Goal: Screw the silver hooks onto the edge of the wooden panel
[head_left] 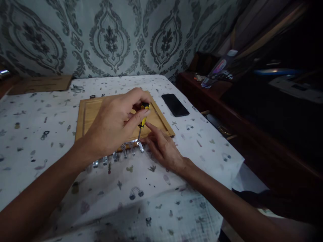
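A wooden board point(87, 114) with a raised rim lies on the patterned cloth. Several shiny metal hooks point(124, 151) stick out in a row from its near edge. My left hand point(114, 119) reaches over the board, its fingers wrapped round the yellow and black handle of a screwdriver point(143, 121). The screwdriver stands nearly upright, its tip at the rightmost hook. Close to that tip, on the right, is my right hand point(163, 148), with its index finger stretched toward the shaft and other fingertips by the hook's base.
A black phone point(175, 105) lies right of the board on the cloth-covered table point(207, 151). Brown cardboard point(42, 84) and a small pair of scissors point(77, 88) are at the back left. A clear bottle point(218, 69) stands on dark red furniture point(186, 82) at the right.
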The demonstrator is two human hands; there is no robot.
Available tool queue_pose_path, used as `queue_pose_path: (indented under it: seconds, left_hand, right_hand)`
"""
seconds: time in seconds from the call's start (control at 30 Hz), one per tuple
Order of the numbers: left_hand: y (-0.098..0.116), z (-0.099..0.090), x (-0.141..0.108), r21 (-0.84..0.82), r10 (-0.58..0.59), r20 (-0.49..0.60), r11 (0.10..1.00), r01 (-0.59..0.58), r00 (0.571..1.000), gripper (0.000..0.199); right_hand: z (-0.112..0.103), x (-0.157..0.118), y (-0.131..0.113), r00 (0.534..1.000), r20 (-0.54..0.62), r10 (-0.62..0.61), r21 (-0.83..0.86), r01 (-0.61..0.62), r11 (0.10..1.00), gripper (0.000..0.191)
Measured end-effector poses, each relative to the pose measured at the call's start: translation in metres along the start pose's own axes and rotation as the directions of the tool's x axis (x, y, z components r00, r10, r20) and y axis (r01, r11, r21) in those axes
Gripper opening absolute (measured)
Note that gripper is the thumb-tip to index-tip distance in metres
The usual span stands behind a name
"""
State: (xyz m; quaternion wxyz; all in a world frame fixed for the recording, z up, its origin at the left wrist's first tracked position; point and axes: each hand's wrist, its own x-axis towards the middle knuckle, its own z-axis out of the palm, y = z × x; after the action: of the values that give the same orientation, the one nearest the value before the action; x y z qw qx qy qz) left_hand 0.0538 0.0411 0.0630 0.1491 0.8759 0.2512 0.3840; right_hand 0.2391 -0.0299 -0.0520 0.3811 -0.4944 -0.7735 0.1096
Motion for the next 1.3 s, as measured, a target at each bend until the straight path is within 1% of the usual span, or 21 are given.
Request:
queue_pose_path:
  seconds: [0.3, 0.47, 0.6, 0.73, 0.87, 1.0, 1.1, 1.23, 1.3]
  left_hand:
    - [-0.002, 0.001, 0.001, -0.012, -0.011, 0.010, 1.000, 0.011, 1.000, 0.014]
    - [-0.002, -0.003, 0.003, -0.075, -0.020, 0.058, 0.997, 0.025, 0.998, 0.014]
    - [-0.004, -0.007, 0.004, -0.099, -0.005, 0.080, 0.995, 0.013, 0.997, 0.014]
    - [-0.004, -0.011, 0.006, -0.112, 0.016, 0.108, 0.994, -0.004, 0.994, 0.010]
    - [-0.005, -0.015, 0.007, -0.140, 0.002, 0.141, 0.990, 0.018, 0.990, 0.006]
    - [-0.007, -0.018, 0.007, -0.172, 0.008, 0.139, 0.985, 0.017, 0.990, 0.003]
    - [-0.008, -0.019, 0.007, -0.190, 0.008, 0.132, 0.982, 0.017, 0.991, 0.004]
    - [-0.009, -0.019, 0.006, -0.172, -0.003, 0.133, 0.985, 0.026, 0.991, 0.004]
    - [-0.009, -0.018, 0.006, -0.162, 0.004, 0.143, 0.987, 0.019, 0.990, 0.008]
  right_hand:
    - [-0.002, 0.000, -0.001, 0.999, 0.029, 0.040, -0.002, -0.040, 0.999, 0.052]
    - [-0.003, 0.000, -0.003, 0.999, 0.032, 0.043, 0.007, -0.043, 0.999, 0.054]
    - [-0.003, 0.000, -0.003, 0.998, 0.036, 0.053, -0.001, -0.053, 0.999, 0.053]
    - [-0.002, -0.001, -0.002, 0.998, 0.031, 0.048, -0.012, -0.048, 0.999, 0.051]
    - [-0.001, -0.001, -0.001, 0.999, 0.026, 0.030, 0.000, -0.030, 1.000, 0.051]
    - [-0.001, -0.001, -0.002, 0.999, 0.026, 0.029, 0.003, -0.029, 1.000, 0.053]
    - [-0.002, -0.001, -0.003, 0.999, 0.026, 0.039, 0.009, -0.039, 0.999, 0.054]
    - [-0.003, -0.001, -0.003, 0.998, 0.033, 0.046, 0.007, -0.046, 0.999, 0.053]
    - [-0.003, -0.001, -0.004, 0.998, 0.036, 0.043, 0.005, -0.043, 0.999, 0.051]
